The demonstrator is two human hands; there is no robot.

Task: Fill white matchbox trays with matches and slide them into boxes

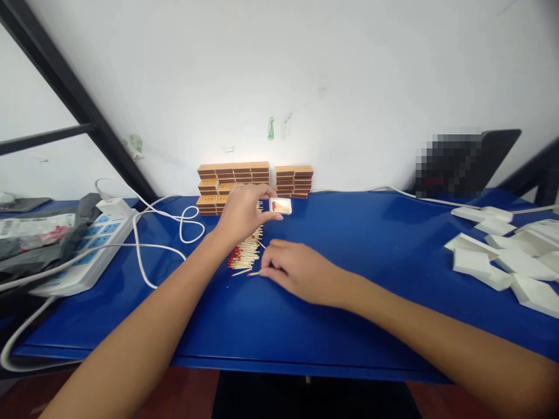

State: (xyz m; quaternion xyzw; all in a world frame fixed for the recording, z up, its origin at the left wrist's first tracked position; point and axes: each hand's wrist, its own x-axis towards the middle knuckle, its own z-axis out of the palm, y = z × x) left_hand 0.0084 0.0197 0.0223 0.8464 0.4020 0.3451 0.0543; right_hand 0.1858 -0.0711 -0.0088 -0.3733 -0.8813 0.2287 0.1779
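My left hand point(244, 212) reaches forward over a pile of red-tipped matches point(245, 254) on the blue table point(349, 302). Its thumb and fingers pinch the left edge of a small open white matchbox tray point(280, 205) with a few matches inside. My right hand point(297, 269) rests palm down on the table beside the pile, fingers curled together onto a few loose matches at its right edge. Behind the tray, stacks of brown matchboxes point(255, 179) stand against the white wall.
A white power strip point(89, 250) with looping white cables point(161, 233) lies at the left, beside a grey bag point(43, 233). Several white empty box trays point(506, 256) lie at the right. A dark chair point(498, 151) stands at the back right.
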